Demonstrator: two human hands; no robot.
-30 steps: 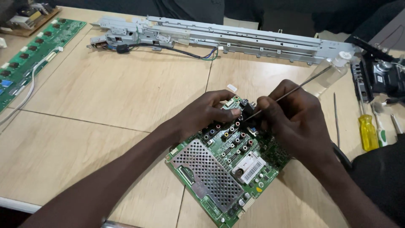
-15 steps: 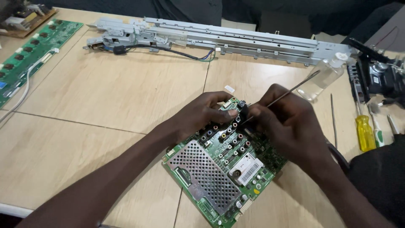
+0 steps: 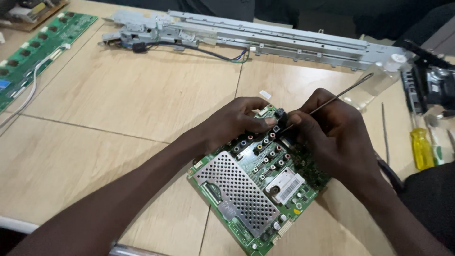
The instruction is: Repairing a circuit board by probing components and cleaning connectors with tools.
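The green circuit board (image 3: 258,189) lies on the table (image 3: 118,118), near its front edge. The left hand (image 3: 237,121) has its fingers closed on the board's far corner, and the right hand (image 3: 332,137) has its fingers closed around a thin metal tool (image 3: 341,93). The step looks like prying at a black connector. The next move probably needs a steady, gentle lever. The tool tip is hidden behind the fingers.

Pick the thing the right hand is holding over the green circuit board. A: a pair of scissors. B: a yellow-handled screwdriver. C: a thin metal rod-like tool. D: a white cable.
C: the right hand grips a thin metal tool whose shaft slants up and to the right from the circuit board, while the yellow-handled screwdriver lies untouched on the table further right.
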